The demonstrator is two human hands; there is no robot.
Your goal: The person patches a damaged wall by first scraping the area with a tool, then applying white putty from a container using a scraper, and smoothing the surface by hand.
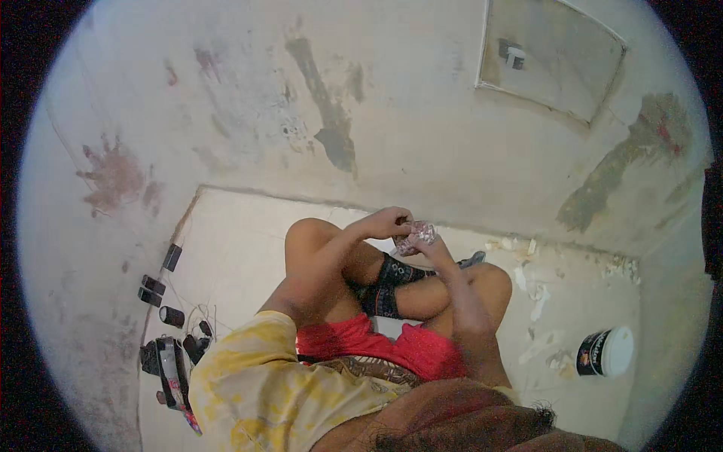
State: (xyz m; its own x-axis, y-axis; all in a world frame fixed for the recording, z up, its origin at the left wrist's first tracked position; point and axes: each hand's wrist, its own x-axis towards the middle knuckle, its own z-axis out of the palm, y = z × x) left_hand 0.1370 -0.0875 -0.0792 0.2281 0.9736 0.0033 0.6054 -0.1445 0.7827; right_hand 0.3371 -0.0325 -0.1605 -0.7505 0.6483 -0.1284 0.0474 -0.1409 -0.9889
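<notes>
Over my crossed shins, my left hand (392,223) and my right hand (431,247) come together. Between them is a small shiny, crinkled packet (416,236), silvery with reddish tones, like foil or clear wrap. The left fingers are bent and closed at its left edge. My right hand grips it from the lower right. What the packet contains is too small to make out. Black patterned socks (380,300) show just below the hands.
A white bucket (619,351) with a black label lies or stands at the right. Black boxes (153,285), a black cylinder (172,316), cables and an open dark bag (172,369) are at the left. White flakes (538,301) litter the floor near the stained wall (422,113).
</notes>
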